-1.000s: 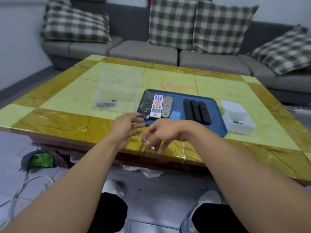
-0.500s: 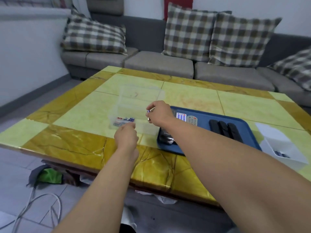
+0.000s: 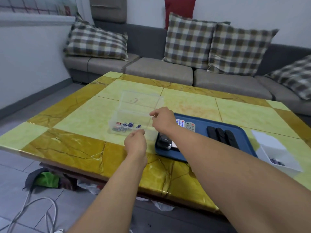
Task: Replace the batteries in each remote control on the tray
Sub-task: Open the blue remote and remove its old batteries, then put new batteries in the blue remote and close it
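Note:
A blue tray (image 3: pixel 202 122) lies on the table with several remotes: a black one (image 3: pixel 164 142) at its near left corner, a white one (image 3: pixel 180 122), a grey one (image 3: pixel 190 126) and three black ones (image 3: pixel 220 136) side by side. Left of the tray stands a clear plastic box (image 3: pixel 134 105) with several batteries (image 3: pixel 125 126) in its bottom. My right hand (image 3: pixel 164 121) hovers over the box's right rim, thumb and forefinger apart with nothing seen between them. My left hand (image 3: pixel 136 143) is at the box's near wall with curled fingers; its palm side is hidden.
A white open bin (image 3: pixel 276 148) holding a few batteries (image 3: pixel 276 162) stands right of the tray. The tiled table (image 3: pixel 75 148) has its near edge just below my arms. A grey sofa (image 3: pixel 159 71) with checked cushions lies beyond. Cables and a green bag are on the floor.
Both hands moved from the table's near edge up and left to the clear box. The small battery pinched in my right hand earlier is no longer seen in it.

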A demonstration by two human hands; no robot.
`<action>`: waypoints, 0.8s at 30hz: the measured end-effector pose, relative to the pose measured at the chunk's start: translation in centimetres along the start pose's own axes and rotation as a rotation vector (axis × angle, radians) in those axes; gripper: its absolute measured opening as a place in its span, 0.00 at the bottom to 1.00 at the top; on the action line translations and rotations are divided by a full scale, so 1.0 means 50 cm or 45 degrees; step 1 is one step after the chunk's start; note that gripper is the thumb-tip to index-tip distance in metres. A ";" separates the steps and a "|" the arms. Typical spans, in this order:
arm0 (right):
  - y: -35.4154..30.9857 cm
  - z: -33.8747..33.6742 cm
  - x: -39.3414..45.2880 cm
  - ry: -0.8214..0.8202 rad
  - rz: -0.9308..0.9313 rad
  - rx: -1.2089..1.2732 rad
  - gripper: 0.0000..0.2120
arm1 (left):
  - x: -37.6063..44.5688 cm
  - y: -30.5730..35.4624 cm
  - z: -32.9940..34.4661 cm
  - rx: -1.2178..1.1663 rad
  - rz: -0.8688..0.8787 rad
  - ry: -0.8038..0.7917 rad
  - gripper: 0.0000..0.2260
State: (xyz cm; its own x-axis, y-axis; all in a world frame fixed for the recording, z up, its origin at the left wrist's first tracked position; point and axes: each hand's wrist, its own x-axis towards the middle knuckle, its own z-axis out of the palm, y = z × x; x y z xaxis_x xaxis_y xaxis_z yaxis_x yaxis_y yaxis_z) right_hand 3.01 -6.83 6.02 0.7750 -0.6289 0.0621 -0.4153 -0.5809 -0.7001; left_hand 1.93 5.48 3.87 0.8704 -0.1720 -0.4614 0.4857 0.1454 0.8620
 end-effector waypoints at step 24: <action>0.497 -0.513 -0.245 0.220 0.860 -0.740 0.12 | -0.142 -0.165 0.200 1.867 0.794 -0.455 0.33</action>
State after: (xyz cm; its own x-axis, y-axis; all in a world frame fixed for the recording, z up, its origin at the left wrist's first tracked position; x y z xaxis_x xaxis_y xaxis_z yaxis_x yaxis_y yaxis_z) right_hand -29.04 -26.80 6.12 0.2164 -0.9719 -0.0925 -0.9666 -0.2000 -0.1602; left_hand -9.08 -4.24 2.14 0.7279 -0.6789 -0.0957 -0.5842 -0.6872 0.4317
